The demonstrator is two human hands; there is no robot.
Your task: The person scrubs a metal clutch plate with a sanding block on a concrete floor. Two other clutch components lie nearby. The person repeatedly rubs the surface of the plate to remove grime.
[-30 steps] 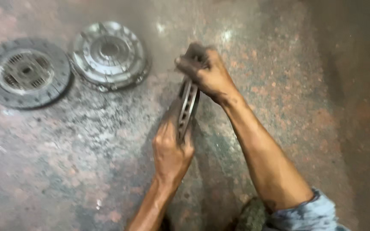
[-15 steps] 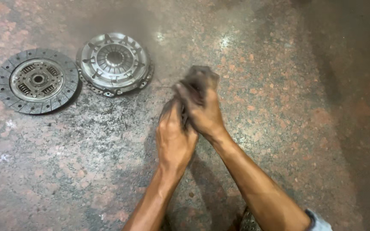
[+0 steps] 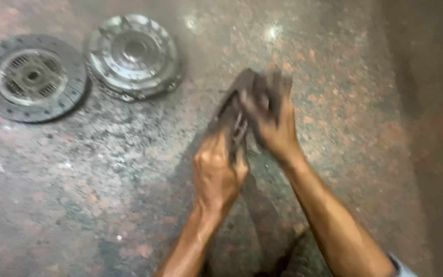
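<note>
Head view: speckled reddish-grey stone floor (image 3: 365,128), glossy with two light glints up top, dark gritty smear across the middle. Left hand (image 3: 216,172) and right hand (image 3: 273,123) both clamp a dark disc (image 3: 242,102) held on edge above the floor, fingers wrapped tight around it; motion blur hides detail. Clutch plate (image 3: 29,77) and pressure plate (image 3: 133,55) lie flat far left, touching.

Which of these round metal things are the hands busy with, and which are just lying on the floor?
In hand:
- dark disc, on edge, gripped by left hand and right hand

Lying about:
- clutch disc
- silver pressure plate
</note>
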